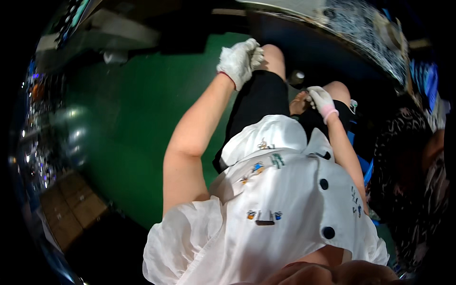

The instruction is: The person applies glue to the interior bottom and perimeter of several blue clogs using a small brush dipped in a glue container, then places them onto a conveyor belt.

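Observation:
My left hand (241, 61), in a white knitted glove with a red cuff, is beside my left knee (272, 54). Its fingers are curled in; whatever the palm may hold is hidden. A similar glove with a pink cuff covers my right hand (321, 99), which rests against the inner side of my right thigh near the knee. The fingers there droop loosely, slightly apart, and I see nothing in them. Black shorts (254, 99) cover my thighs.
A dark panel (323, 47) stands in front of my knees, under a worktop with a silvery wrapped edge (356, 35). Cardboard boxes (71, 209) stand at the lower left on the green floor (128, 137). At the right sits a person in dark patterned clothing (403, 156).

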Available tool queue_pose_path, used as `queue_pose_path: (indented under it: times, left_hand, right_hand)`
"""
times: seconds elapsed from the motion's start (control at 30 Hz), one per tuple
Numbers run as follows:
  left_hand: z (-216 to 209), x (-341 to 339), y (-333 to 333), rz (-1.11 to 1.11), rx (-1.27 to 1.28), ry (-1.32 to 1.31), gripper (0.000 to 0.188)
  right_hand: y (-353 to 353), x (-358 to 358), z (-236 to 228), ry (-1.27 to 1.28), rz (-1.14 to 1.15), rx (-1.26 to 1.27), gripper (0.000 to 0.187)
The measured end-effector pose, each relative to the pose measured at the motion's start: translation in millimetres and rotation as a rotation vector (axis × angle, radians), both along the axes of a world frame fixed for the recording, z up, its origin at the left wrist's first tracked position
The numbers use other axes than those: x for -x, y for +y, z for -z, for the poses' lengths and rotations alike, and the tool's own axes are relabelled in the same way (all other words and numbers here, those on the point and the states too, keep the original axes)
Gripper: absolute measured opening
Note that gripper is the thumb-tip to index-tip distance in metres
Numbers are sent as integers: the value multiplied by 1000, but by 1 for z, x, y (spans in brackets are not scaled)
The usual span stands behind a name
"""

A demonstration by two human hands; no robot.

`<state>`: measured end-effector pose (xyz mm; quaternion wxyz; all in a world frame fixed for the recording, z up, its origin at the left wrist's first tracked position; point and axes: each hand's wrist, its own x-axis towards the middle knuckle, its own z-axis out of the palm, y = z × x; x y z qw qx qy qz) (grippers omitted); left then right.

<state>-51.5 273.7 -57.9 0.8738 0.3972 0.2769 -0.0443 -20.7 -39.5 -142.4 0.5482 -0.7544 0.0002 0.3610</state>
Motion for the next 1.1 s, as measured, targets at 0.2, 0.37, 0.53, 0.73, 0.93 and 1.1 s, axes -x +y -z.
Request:
queue_pose_path:
  times: [0.2,0.37,0.53,0.73,0.93,1.1]
  left_hand:
    - [-20,107,91,-249,-257,284,10]
    - [0,201,102,-355,-302,533,9]
    - [15,260,70,-249,-370,632,12]
    - [-6,300,30,-108,-340,550,22]
    - [-30,313,2,224,-465,580,41]
    - [-3,313,8,29,-487,591,48]
  right_hand:
    - [-7,-7,16,-42,-76,43,25]
    - [-1,-8,16,-79,-168,114,27]
    - [-1,-11,22,-150,-264,167,28]
    - [-3,-13,35,-214,-299,159,26]
    - [-1,-12,30,-288,-382,213,26]
    - [3,-8,26,-287,-355,175,23]
